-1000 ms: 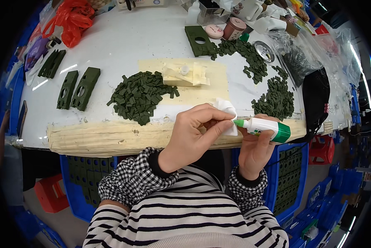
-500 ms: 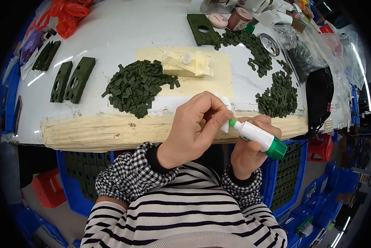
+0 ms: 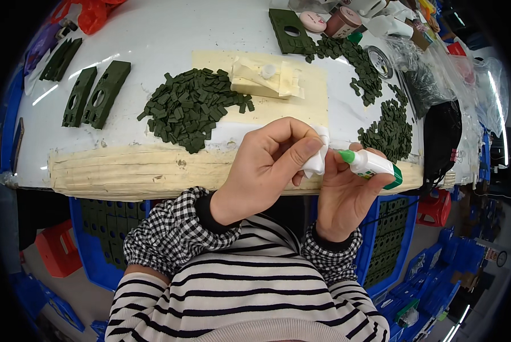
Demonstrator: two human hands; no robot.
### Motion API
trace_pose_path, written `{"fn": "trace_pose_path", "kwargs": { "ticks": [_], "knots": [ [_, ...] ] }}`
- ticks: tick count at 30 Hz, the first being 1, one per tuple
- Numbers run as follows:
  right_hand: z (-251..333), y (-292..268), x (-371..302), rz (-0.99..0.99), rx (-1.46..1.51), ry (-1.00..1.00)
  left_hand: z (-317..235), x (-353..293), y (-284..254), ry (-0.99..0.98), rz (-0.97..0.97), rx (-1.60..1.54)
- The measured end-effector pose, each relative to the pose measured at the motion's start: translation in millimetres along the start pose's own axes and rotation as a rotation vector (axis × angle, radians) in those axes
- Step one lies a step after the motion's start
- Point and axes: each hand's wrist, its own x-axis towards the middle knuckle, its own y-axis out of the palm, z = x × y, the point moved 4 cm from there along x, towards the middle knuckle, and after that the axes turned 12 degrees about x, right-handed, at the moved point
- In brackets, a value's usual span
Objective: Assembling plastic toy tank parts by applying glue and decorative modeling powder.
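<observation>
Over the table's near edge, my left hand (image 3: 258, 174) is closed, pinching a crumpled white tissue (image 3: 317, 163) between thumb and fingers. Just right of it, my right hand (image 3: 343, 205) grips a small white glue bottle (image 3: 370, 163) with a green nozzle and a green base. The bottle lies tilted, its nozzle pointing left toward the tissue, with a small gap between them. Beyond my hands, a big pile of small dark green flat pieces (image 3: 190, 108) lies on the table to the left, and another pile of small green pieces (image 3: 389, 131) to the right.
A tape-wrapped block (image 3: 255, 86) with a small white cup (image 3: 268, 71) stands mid-table. Green plates with round holes (image 3: 104, 97) lie at left, another plate (image 3: 289, 33) at the back. Padding (image 3: 118, 174) covers the near edge. Blue crates (image 3: 98, 268) of green plates stand below.
The glue bottle has moved right, its nozzle now apart from my left fingertips. My right hand has turned, its palm more visible. More of the tissue shows. The whole view has shifted slightly.
</observation>
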Motion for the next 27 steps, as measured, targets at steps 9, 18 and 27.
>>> {"fn": "trace_pose_path", "kwargs": {
  "ticks": [9,18,27],
  "knots": [
    [-2,-4,1,0.013,0.138,0.085,-4,-1,1,0.013,0.031,-0.021],
    [-1,5,-3,0.024,-0.104,0.019,-4,-1,-1,0.017,0.022,-0.016],
    [-3,5,-7,0.048,-0.085,0.026,1,1,-4,0.003,0.148,0.039]
  ]
}}
